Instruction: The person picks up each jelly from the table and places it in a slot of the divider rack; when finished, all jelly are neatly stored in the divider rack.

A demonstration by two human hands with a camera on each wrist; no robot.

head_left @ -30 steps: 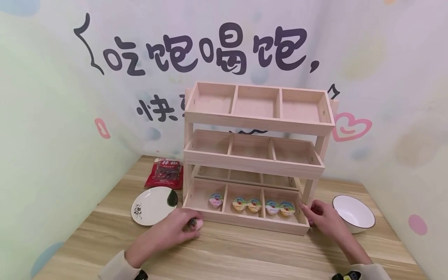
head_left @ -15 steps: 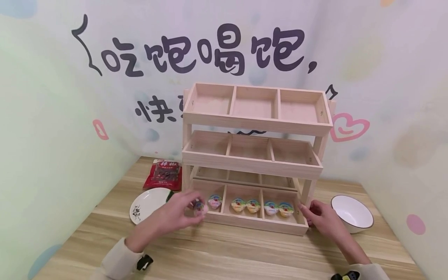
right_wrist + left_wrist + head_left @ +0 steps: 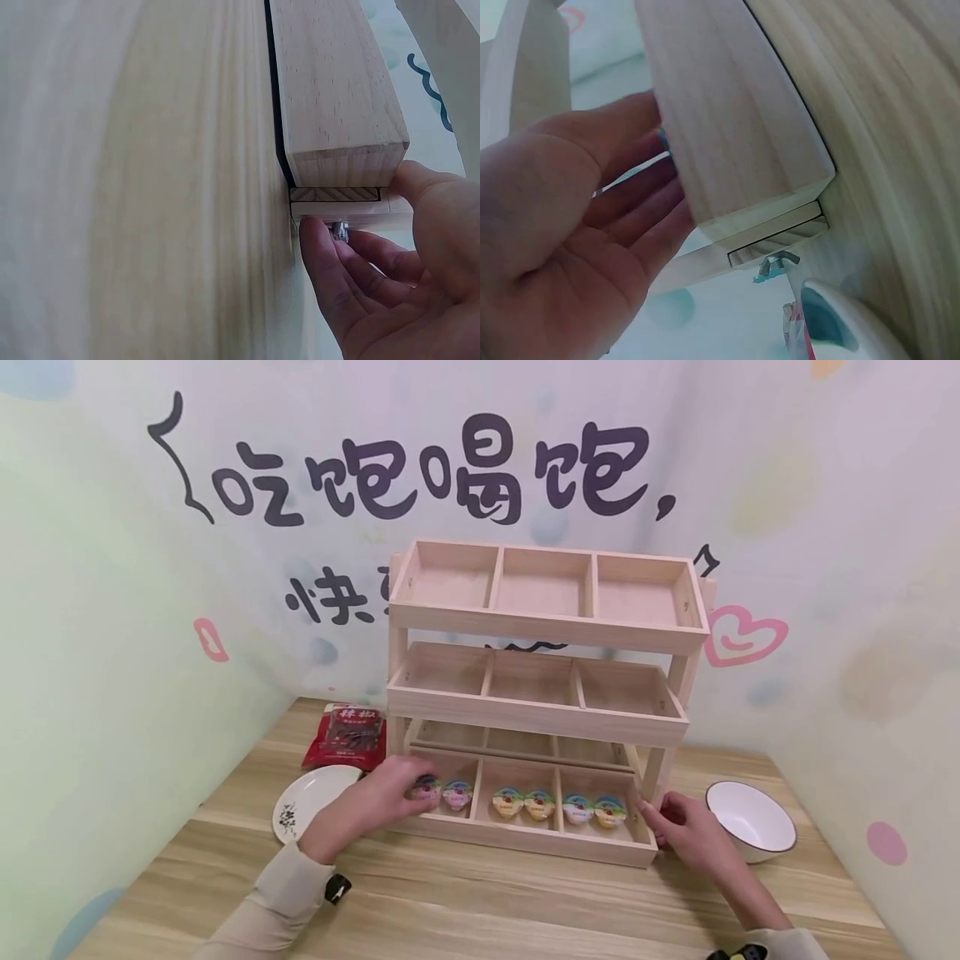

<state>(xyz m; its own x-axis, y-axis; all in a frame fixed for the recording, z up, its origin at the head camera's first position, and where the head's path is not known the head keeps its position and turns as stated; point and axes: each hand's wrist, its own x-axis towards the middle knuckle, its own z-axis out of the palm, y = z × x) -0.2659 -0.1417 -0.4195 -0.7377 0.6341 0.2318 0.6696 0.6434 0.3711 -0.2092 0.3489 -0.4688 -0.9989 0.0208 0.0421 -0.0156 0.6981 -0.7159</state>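
A three-tier wooden rack (image 3: 540, 713) with divided trays stands on the table. My left hand (image 3: 375, 797) reaches into the left compartment of the bottom tray (image 3: 517, 837), pinching a pink jelly cup (image 3: 427, 788) beside another pink jelly cup (image 3: 457, 794). In the left wrist view the tray's front board (image 3: 735, 112) hides the fingertips and nearly all of the cup. Two yellow-orange jelly cups (image 3: 507, 803) sit in the middle compartment, and two more jelly cups (image 3: 609, 812) in the right one. My right hand (image 3: 693, 831) grips the tray's right end, thumb and fingers around it.
To the left lies a white plate (image 3: 303, 797) with a dark pattern, partly behind my left hand. Behind it is a red packet of dried chillies (image 3: 347, 735). A white bowl (image 3: 752, 818) stands right of my right hand. A printed cloth hangs behind the table.
My left hand has lifted the jelly cup from in front of the rack, up and over the front board, into the left compartment. My right hand keeps its hold on the rack's end.
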